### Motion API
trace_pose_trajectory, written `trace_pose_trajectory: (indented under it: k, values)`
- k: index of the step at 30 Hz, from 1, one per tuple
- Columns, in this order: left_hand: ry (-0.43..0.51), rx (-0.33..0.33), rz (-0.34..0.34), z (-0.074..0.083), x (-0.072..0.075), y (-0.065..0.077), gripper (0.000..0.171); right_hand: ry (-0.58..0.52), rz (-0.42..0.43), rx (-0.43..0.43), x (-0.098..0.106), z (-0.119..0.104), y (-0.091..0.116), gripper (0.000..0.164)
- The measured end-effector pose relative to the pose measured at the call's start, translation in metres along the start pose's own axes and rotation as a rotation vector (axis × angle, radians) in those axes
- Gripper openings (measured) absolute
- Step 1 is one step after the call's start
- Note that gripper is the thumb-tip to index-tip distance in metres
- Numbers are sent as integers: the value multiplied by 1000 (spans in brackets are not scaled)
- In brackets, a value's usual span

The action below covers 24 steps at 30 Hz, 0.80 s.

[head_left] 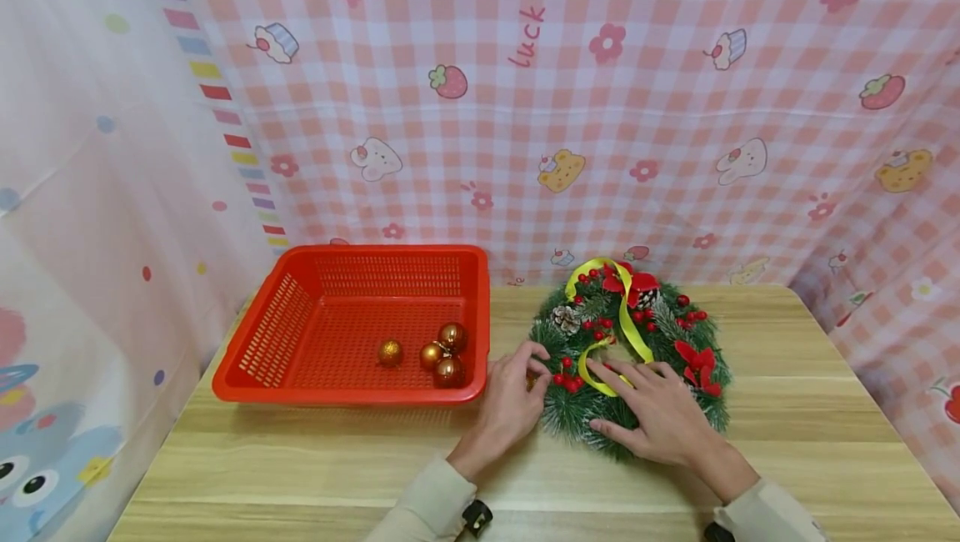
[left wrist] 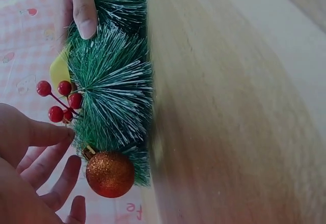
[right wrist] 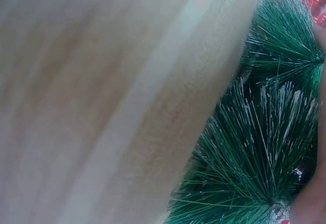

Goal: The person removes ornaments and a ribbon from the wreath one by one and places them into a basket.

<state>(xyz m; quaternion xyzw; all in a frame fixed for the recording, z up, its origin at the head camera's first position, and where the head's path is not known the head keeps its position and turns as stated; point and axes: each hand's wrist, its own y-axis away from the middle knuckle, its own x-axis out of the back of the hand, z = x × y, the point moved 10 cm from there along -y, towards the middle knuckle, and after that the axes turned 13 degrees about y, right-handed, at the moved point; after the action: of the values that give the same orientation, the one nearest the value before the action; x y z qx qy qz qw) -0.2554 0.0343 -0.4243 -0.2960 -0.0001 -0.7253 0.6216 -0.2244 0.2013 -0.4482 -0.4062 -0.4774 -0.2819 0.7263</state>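
A green Christmas wreath with red berries, red flowers, pinecones and a yellow ribbon lies on the table. At its left edge is my left hand. In the left wrist view its thumb and forefinger tips meet beside the red berries, seeming to pinch the thin loop of a glittery copper Christmas ball. The ball sits against the wreath's needles, below those fingertips. My right hand rests on the wreath's front right with fingers spread, touching the ribbon. The right wrist view shows mostly needles.
A red plastic basket stands on the left of the wooden table, holding several copper and gold Christmas balls. Behind the table hangs a pink checked cloth; a white curtain hangs at the left.
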Motion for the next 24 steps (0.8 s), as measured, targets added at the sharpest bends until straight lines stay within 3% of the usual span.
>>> trace_pose_trajectory:
  k: [4,11,20,24]
  values:
    - [41,-16,26,3,3,-1,20,2,5,2,0,0,0,80]
    - [164,0,9,4,3,-1,18,-1,26,9,1,0,0,80]
    - [144,-14,-32,9,-3,-1,16,3,29,11,2,-1,1,79]
    - [179,-36,-48,13,-6,-2,15,0,32,12,2,-1,0,79]
